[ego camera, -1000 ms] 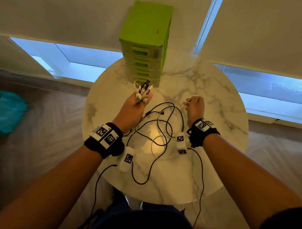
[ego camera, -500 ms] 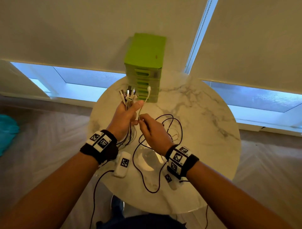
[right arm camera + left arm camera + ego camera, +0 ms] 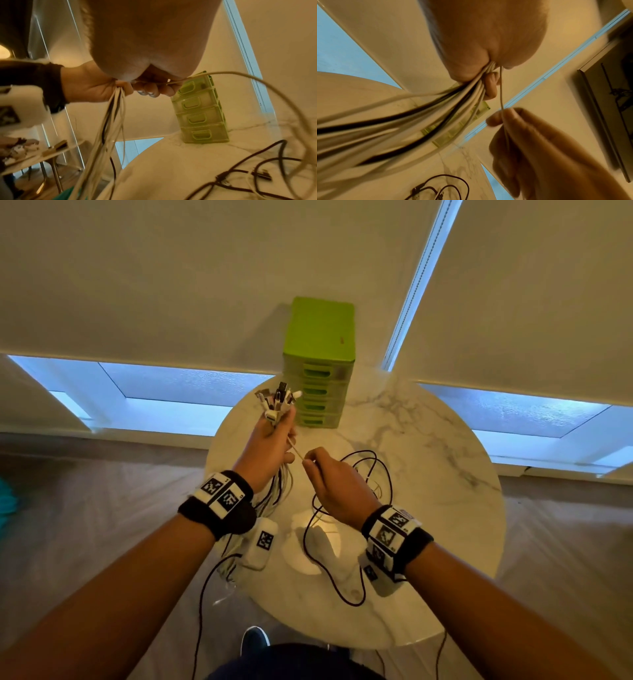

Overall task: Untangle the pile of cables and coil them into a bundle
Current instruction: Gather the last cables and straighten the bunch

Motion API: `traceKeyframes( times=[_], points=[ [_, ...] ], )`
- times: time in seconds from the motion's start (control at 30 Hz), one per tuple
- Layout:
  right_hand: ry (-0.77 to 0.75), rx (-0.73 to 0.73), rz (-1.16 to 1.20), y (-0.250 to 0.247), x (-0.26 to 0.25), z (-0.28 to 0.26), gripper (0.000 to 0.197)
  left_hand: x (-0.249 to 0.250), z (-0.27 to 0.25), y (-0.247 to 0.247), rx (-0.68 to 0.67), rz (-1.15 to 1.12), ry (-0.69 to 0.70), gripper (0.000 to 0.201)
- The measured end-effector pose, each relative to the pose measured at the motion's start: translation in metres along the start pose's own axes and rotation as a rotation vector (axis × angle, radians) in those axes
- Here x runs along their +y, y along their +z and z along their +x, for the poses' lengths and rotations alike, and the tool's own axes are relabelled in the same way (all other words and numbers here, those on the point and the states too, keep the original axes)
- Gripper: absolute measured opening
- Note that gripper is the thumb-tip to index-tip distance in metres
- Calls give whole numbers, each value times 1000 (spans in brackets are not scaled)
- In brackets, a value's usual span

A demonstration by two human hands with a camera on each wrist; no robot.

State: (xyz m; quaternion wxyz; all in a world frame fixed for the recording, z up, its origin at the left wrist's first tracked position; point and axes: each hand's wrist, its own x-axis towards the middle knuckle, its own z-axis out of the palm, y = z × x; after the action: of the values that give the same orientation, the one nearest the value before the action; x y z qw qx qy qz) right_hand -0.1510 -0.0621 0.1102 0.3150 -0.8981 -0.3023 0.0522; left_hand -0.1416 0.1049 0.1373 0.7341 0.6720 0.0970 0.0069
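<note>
Since half a second ago the white cable (image 3: 295, 449) has joined the bundle of cable ends (image 3: 278, 400) gripped in the left hand (image 3: 269, 450), held above the table's (image 3: 445, 440) far left edge; the right hand (image 3: 330, 482) now pinches that cable lower down, close beside the left. Loose black cables (image 3: 346, 508) lie mid-table. The green drawer unit (image 3: 320, 361) stands at the far edge, drawers closed, contents not visible.

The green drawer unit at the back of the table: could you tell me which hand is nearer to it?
Left. The left hand grips cable ends just beside the green drawer unit; the right hand is farther toward the person.
</note>
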Motion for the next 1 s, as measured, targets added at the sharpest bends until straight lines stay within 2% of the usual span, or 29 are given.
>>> traceKeyframes(
  times=[0.07, 0.13, 0.2, 0.27, 0.33, 0.37, 0.47, 0.53, 0.57, 0.63, 0.67, 0.77, 0.87, 1.0],
  points=[
    [-1, -61, -73, 5, 5, -6, 32, 0, 2, -8, 6, 105, 29, 30],
    [15, -126, -47, 11, 16, -13, 34, 3, 4, -13, 35, 153, 42, 39],
    [48, -169, 18, 16, 30, -24, 33, 8, 7, -18, 54, 53, 25, 50],
    [92, -203, 92, 21, 47, -36, 32, 13, 10, -21, 37, -50, 30, 46],
    [148, -224, 152, 24, 61, -47, 33, 21, 10, -24, 20, -103, 41, 29],
    [170, -230, 150, 24, 69, -51, 33, 24, 9, -25, 19, -126, 47, 27],
    [247, -335, -64, 18, 100, -58, 29, 34, 10, -28, 55, -172, 36, 38],
    [373, -431, -257, 6, 119, -58, 28, 42, 9, -31, 78, -173, 31, 42],
    [449, -427, -307, -2, 125, -55, 32, 45, 8, -32, 80, -170, 29, 43],
    [552, -270, -233, -18, 126, -42, 44, 47, 4, -30, 64, -125, 35, 44],
    [546, -151, -149, -27, 120, -32, 49, 46, 2, -27, 54, -90, 41, 45],
    [394, 105, 34, -49, 79, 1, 46, 38, -4, -14, 24, -18, 30, 45],
    [223, 181, 145, -59, 30, 23, 38, 33, -7, 4, -9, 5, 14, 43],
    [55, 131, 101, -55, -1, 31, 30, 31, -8, 18, -1, 73, 6, 41]
  ],
)
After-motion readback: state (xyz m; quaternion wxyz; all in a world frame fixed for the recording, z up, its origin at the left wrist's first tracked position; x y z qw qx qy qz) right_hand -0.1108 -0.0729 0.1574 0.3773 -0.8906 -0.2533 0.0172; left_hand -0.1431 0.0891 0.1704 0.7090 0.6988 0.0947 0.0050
